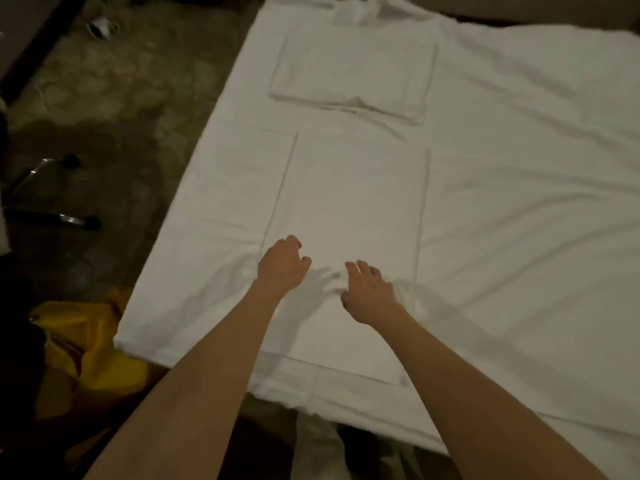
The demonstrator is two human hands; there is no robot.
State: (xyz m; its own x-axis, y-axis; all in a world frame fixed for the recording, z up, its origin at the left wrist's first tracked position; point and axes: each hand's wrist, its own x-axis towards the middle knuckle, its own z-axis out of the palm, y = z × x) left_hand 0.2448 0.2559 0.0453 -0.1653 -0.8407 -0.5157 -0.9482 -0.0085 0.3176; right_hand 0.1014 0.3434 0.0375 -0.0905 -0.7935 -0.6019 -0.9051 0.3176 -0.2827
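A white cloth (356, 188), folded into a long flat rectangle, lies on a bed covered with a white sheet (519, 168). My left hand (282, 265) hovers over or touches its near left part with fingers loosely curled, holding nothing. My right hand (367, 292) rests on the cloth's near right part with fingers spread, and the fabric bunches slightly just beside it. Both bare forearms reach in from the bottom of the view.
A smaller folded white stack (353, 74) lies farther up the bed, with a crumpled white piece (367, 12) behind it. Left of the bed are patterned floor (104, 98), chrome chair legs with casters (65, 220) and a yellow bag (90, 344).
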